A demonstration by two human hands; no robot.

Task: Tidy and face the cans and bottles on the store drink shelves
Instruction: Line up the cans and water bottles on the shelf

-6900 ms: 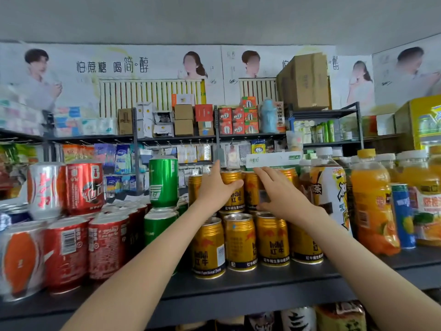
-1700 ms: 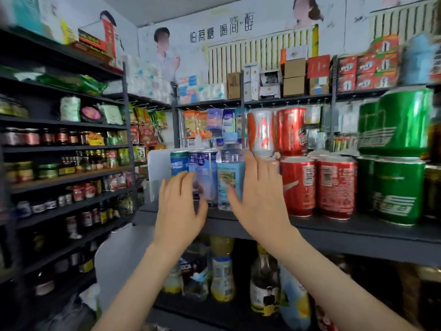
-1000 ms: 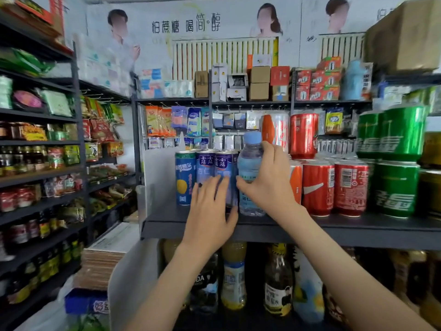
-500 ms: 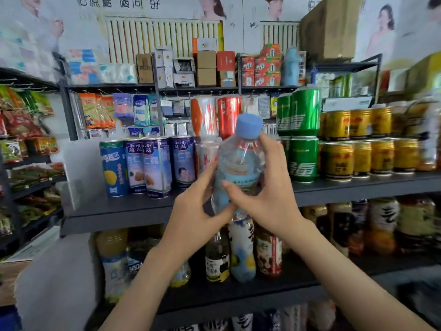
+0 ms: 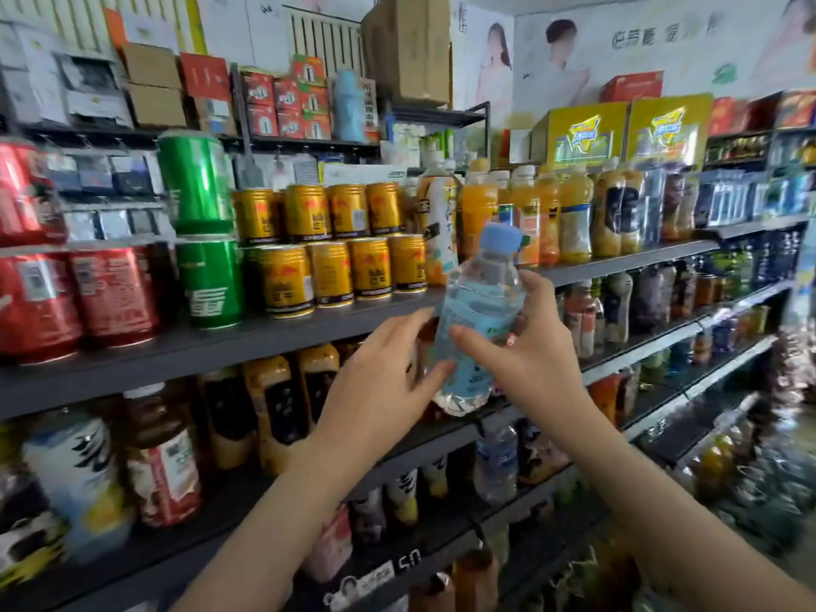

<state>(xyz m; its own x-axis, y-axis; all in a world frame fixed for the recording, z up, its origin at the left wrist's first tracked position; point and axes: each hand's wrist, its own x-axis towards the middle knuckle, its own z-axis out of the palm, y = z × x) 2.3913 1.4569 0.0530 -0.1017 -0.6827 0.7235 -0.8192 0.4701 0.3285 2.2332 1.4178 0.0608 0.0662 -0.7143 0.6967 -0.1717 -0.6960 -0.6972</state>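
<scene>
— So, where is the water bottle (image 5: 479,311)?
— It is in the air, in front of the edge of the grey shelf (image 5: 265,333), just right of the gold cans (image 5: 335,276). It leans a little, with the blue cap (image 5: 501,240) on top.
— Which hand has it?
— The right hand (image 5: 530,346) grips it around the middle: the thumb lies across the label and the fingers curl behind it.
— And the left hand (image 5: 379,382)?
— Its fingers are nearly straight and spread. The thumb tip touches the low part of the bottle, but the hand does not close around it.
— What stands on that shelf?
— Gold cans stacked 2 high, green cans (image 5: 207,276) also 2 high, red cans (image 5: 110,293) at the left, and orange juice bottles (image 5: 525,214) at the right.
</scene>
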